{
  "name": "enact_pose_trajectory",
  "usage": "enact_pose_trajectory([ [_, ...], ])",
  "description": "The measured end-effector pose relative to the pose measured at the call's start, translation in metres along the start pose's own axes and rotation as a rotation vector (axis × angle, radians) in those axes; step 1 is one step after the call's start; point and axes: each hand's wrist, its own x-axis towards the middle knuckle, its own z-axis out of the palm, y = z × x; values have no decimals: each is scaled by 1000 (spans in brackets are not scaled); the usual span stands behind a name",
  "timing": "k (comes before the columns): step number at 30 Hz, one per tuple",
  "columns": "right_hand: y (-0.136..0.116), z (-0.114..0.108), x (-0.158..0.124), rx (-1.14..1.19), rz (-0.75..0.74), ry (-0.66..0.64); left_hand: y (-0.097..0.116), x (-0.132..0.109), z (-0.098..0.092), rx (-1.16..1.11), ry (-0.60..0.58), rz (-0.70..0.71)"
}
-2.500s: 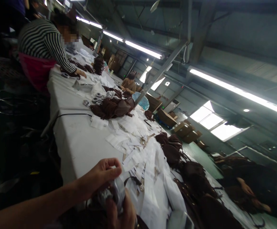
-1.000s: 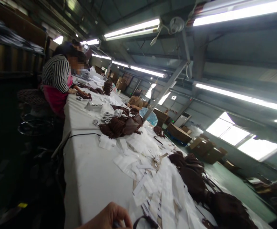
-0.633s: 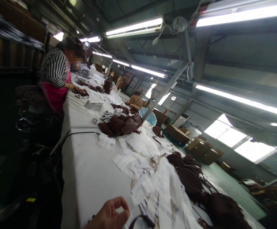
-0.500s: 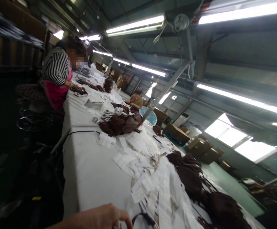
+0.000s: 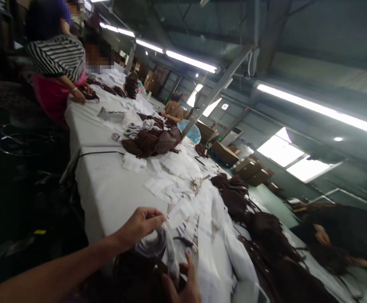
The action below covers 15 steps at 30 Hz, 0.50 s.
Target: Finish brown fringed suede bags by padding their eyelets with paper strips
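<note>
My left hand (image 5: 137, 227) pinches the top of a wad of grey crumpled stuffing paper (image 5: 158, 248) with thumb and fingers closed on it. The paper sits in the mouth of a dark brown bag (image 5: 132, 273) at the bottom of the view. My right hand (image 5: 180, 286) is partly cut off by the lower edge. Its fingers curl against the bag's rim and the paper.
A long white-covered table (image 5: 107, 193) runs away from me, strewn with white paper tags (image 5: 173, 185) and piles of brown bags (image 5: 151, 141). More brown bags (image 5: 255, 227) lie at the right. A person in a striped top (image 5: 57, 57) works at the far left, another person sits at the right (image 5: 328, 240).
The view tipped upward toward the ceiling lights and has dropped back down. My left hand is fully in view again, pinching the grey paper, and my right hand shows once more.
</note>
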Motion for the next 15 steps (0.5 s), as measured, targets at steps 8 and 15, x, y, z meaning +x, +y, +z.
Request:
enact_pose_trajectory([
  [8,68,0,-46,266,527,15,-50,46,3,-69,84,-22],
  [15,34,-42,-5,580,706,222,-24,48,20,39,-63,79],
])
